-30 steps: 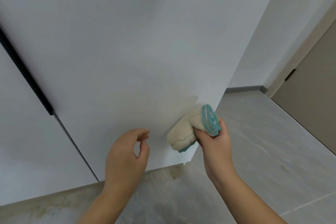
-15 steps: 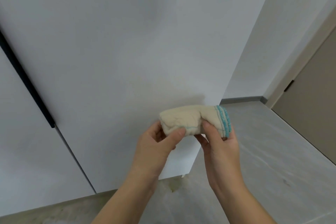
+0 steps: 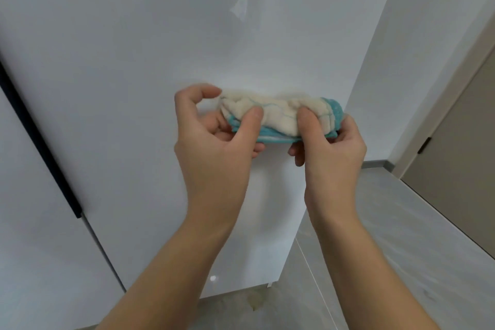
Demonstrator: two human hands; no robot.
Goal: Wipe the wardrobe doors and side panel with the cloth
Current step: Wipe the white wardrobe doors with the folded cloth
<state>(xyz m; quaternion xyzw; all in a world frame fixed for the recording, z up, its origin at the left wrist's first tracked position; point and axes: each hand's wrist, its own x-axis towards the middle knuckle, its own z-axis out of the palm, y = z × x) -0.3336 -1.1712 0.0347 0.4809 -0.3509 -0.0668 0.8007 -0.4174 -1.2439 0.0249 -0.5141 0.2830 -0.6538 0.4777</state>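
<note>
A bunched cream cloth (image 3: pixel 278 112) with turquoise edging is held in front of a glossy white wardrobe door (image 3: pixel 134 88). My left hand (image 3: pixel 214 142) pinches the cloth's left end between thumb and fingers. My right hand (image 3: pixel 329 147) grips its right end, thumb on top. The cloth is off the door surface, stretched level between both hands. To the left, a second white door (image 3: pixel 32 236) meets this one at a black vertical handle strip (image 3: pixel 40 142). The wardrobe's right edge (image 3: pixel 329 142) runs down behind my right hand.
A white wall (image 3: pixel 417 48) stands right of the wardrobe, with a grey skirting board (image 3: pixel 375 163) at its foot. A beige door (image 3: pixel 460 155) is at far right. Grey marbled floor tiles (image 3: pixel 388 249) spread below, with a yellowish stain (image 3: pixel 254 303) near the wardrobe's bottom corner.
My left hand came up and took hold of the cloth's left end. Both hands then lifted the cloth higher, away from the door's lower corner. The view tilted upward.
</note>
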